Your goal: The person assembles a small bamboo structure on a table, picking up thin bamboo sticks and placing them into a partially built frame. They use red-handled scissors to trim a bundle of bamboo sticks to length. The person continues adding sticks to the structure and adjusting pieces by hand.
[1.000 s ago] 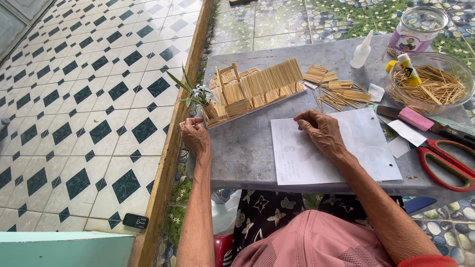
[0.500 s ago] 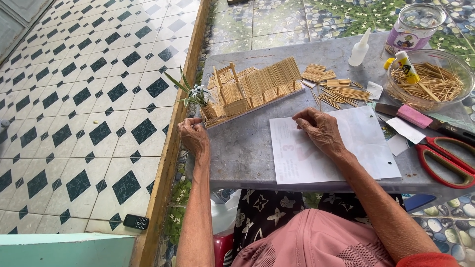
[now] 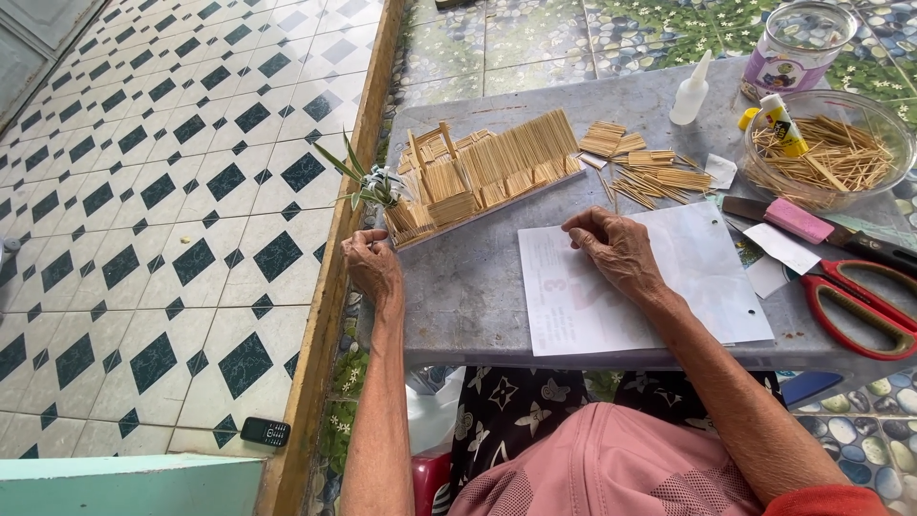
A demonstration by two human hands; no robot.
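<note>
My left hand [image 3: 373,268] rests curled on the left edge of the grey table [image 3: 478,296], just below the corner of a model made of glued wooden sticks [image 3: 487,172]. My right hand [image 3: 616,250] lies on a white sheet of paper [image 3: 635,287], fingers bent; a thin stick may be pinched in its fingertips, but I cannot tell. Loose sticks and small stick bundles [image 3: 650,167] lie beyond the paper.
A clear bowl of sticks [image 3: 826,158] with a glue tube stands at the right, beside a plastic jar [image 3: 798,48] and a white glue bottle [image 3: 690,91]. Red-handled scissors [image 3: 860,301] and a pink-handled knife [image 3: 802,225] lie at the right. A small phone [image 3: 265,432] lies on the tiled floor.
My right hand has shifted slightly on the paper. The left hand stays at the table edge.
</note>
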